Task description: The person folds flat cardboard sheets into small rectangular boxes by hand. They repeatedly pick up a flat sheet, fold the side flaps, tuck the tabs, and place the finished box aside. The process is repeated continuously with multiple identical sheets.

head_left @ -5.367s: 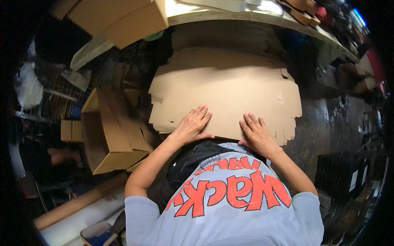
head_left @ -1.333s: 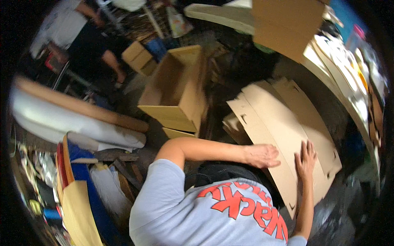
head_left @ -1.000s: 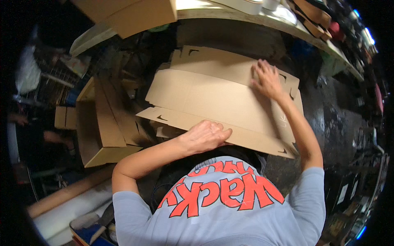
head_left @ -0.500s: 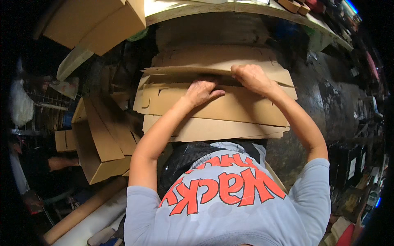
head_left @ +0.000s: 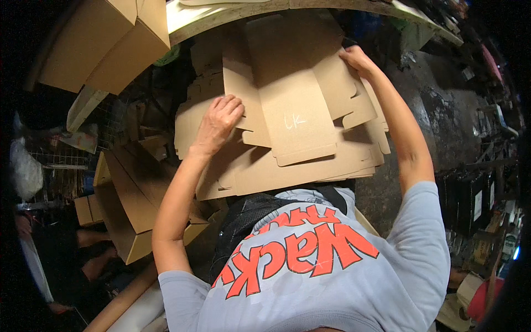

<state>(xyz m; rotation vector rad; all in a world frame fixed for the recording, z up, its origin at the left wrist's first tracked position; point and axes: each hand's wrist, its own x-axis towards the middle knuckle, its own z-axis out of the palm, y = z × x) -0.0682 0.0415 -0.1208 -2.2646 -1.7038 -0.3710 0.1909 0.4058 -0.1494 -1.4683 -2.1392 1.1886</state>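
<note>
An unfolded cardboard box blank [head_left: 293,94], with slots, side flaps and a white handwritten mark, lies tilted over a stack of flat cardboard blanks [head_left: 249,180] in front of me. My left hand [head_left: 221,117] is closed on its left side flap, fingers curled over the edge. Farther away, my right hand [head_left: 357,60] grips the right edge, its fingertips partly hidden behind the board. The side panels stand partly folded up along the creases.
A wooden-edged table [head_left: 232,27] runs along the far side, with a large cardboard box [head_left: 99,41] at far left. Another open box [head_left: 130,188] stands left, near another person's arm [head_left: 91,238]. Long rolls [head_left: 124,299] lie lower left; a black box [head_left: 470,202] stands right.
The blank has been lifted and opened out over the stack. My hands have moved apart, the left to the left flap, the right outward and farther away to the right edge.
</note>
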